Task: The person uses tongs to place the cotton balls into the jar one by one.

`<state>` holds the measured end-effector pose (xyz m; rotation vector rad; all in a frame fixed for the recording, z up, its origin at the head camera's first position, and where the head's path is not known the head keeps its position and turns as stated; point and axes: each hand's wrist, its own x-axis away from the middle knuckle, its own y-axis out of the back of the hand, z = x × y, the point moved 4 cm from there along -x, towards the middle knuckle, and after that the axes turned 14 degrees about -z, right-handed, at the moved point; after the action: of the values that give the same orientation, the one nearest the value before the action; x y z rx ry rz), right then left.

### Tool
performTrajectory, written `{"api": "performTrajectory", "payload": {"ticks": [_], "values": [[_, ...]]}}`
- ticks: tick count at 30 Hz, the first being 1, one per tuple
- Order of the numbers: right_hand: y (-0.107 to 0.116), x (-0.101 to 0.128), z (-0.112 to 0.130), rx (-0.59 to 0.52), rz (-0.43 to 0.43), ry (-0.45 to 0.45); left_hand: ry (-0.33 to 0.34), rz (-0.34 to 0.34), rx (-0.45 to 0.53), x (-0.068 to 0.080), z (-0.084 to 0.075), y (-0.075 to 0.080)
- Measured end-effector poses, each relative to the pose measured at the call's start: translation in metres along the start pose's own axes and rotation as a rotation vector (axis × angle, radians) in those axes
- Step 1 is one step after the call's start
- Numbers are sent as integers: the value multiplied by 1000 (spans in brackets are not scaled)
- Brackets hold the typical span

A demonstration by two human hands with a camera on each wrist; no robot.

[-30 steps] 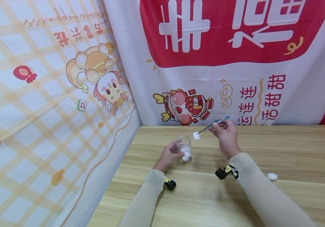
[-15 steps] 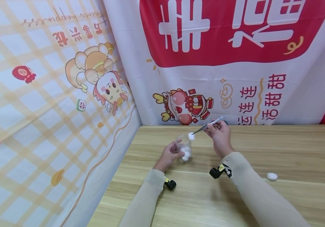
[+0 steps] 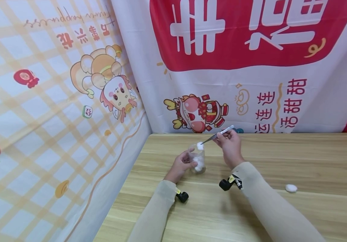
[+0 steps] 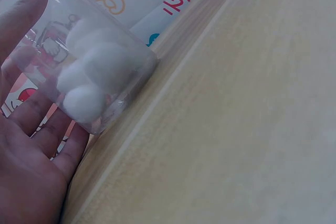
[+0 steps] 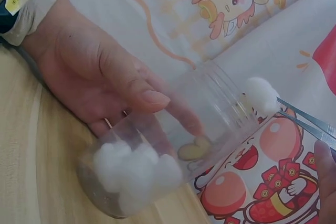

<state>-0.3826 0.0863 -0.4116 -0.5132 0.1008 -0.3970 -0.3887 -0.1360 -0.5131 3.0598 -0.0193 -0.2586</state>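
A clear plastic cup [image 3: 197, 159] stands on the wooden table [image 3: 282, 161] with several white cotton balls [image 3: 199, 164] in its bottom. My left hand [image 3: 180, 166] grips the cup from its left side; the thumb and fingers wrap the wall [image 5: 157, 98]. My right hand [image 3: 228, 144] pinches metal tweezers [image 3: 217, 135] that hold a white cotton ball [image 3: 200, 146] right at the cup's rim. In the right wrist view the held ball [image 5: 261, 95] sits at the cup's mouth [image 5: 220, 98]. The left wrist view shows the cotton [image 4: 92, 72] through the cup wall beside my palm [image 4: 26, 145].
One loose cotton ball [image 3: 291, 188] lies on the table to the right of my right sleeve. Printed cloth banners [image 3: 237, 67] hang close behind and to the left [image 3: 55, 101] of the table, forming a corner just past the cup.
My right hand has carried the tweezers and cotton ball leftward and slightly down, from right of the cup to over its rim. The left hand and cup stayed put.
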Motion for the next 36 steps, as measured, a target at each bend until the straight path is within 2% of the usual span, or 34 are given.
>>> {"api": "performTrajectory", "payload": {"ticks": [8,14,21,27,36], "values": [[-1,3,-6,18,-18,-4,3,11,-4,0,1,0],[1,2,-11,21,-33,-16,24,12,-10,4,-7,0],[4,1,-15,27,-32,-21,-13,-6,1,2,-2,-1],[5,0,-18,36,-31,-22,-24,-9,-14,2,-3,-1],[6,-1,-18,-6,-24,-17,-29,-5,-4,1,-1,-1]]}}
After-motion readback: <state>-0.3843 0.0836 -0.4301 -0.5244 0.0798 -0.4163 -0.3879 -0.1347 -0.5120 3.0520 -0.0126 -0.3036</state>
